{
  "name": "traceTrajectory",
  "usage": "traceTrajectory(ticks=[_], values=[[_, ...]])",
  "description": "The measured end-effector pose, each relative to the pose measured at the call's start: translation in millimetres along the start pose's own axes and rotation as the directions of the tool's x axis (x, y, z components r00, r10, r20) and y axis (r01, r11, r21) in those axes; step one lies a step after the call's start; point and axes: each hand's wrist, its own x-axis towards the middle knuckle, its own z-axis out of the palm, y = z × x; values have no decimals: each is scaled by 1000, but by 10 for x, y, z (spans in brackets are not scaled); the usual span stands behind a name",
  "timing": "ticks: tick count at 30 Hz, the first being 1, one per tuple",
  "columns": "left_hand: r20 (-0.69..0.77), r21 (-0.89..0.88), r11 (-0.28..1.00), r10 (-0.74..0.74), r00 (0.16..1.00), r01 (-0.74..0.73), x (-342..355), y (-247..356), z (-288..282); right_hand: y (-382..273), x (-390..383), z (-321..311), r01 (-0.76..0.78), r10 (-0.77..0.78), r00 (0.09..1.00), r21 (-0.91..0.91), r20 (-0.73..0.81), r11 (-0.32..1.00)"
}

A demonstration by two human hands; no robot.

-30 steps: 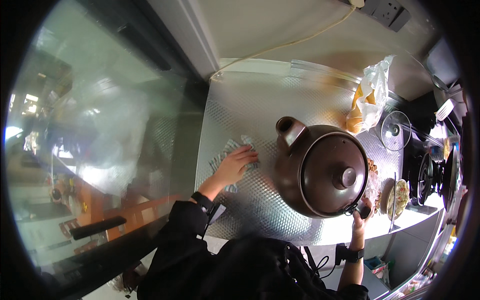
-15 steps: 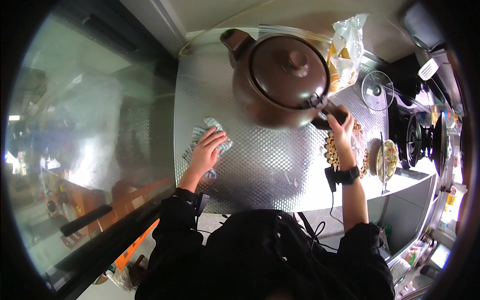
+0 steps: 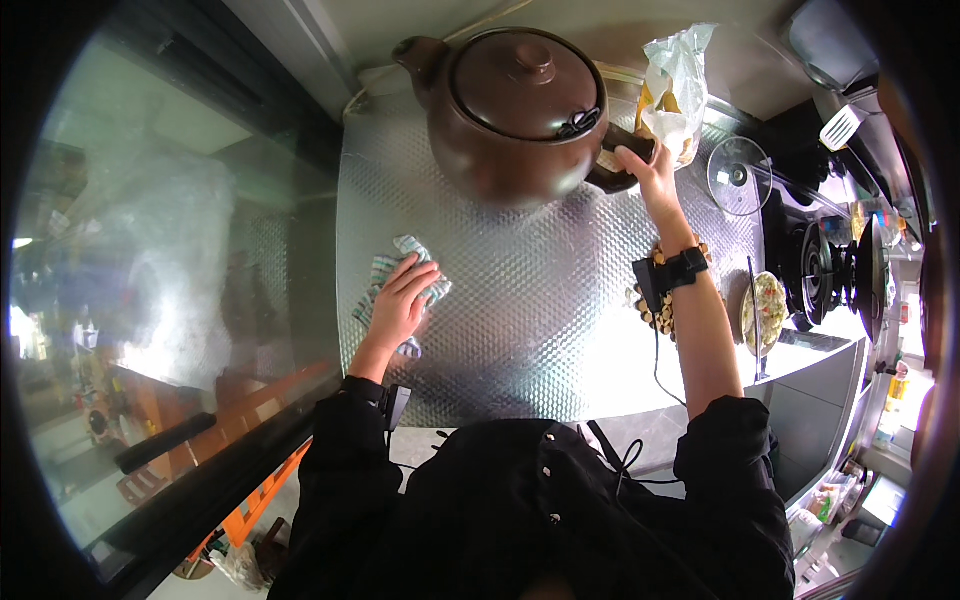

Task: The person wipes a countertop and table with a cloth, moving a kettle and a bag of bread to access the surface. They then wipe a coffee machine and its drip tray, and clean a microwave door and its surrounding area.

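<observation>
My right hand point(image 3: 650, 178) is closed round the side handle of a large dark brown lidded clay pot point(image 3: 505, 165). The pot has a short spout at its far left and a round knob on its lid point(image 3: 525, 85). It stands towards the back of the silvery, patterned counter point(image 3: 500, 300); whether its base touches the surface is unclear. My left hand point(image 3: 398, 300) lies over a crumpled striped cloth point(image 3: 383, 270) near the counter's left edge, its fingers bent onto the fabric. The palm side of that hand is hidden.
Beside the pot stands an opened foil bag point(image 3: 680, 85). To the right are a glass lid point(image 3: 740, 175), a beaded wooden trivet point(image 3: 645, 310) partly under my forearm, a dish of food point(image 3: 768, 310) and a gas stove point(image 3: 815, 270). A glass panel point(image 3: 190, 250) borders the left.
The pot has moved back and left with my right hand on its handle, partly through a shift of the whole view. My left hand stays on the cloth.
</observation>
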Motion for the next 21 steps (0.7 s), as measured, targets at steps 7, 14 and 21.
traceTrajectory(ticks=[7, 14, 21], values=[[-33, -548, 710, -546, 837, 441, 45, -30, -92, 97, 197, -31, 23, -25, 1000, -91, -19, 996], [-318, -774, 622, -544, 776, 119, 675, -688, -554, 358, 86, -33, 32, -57, 985, -156, -162, 987], [-207, 358, 924, -59, 977, 131, 889, -977, 9, 355, 35, 3, 84, -145, 974, -321, -172, 943]])
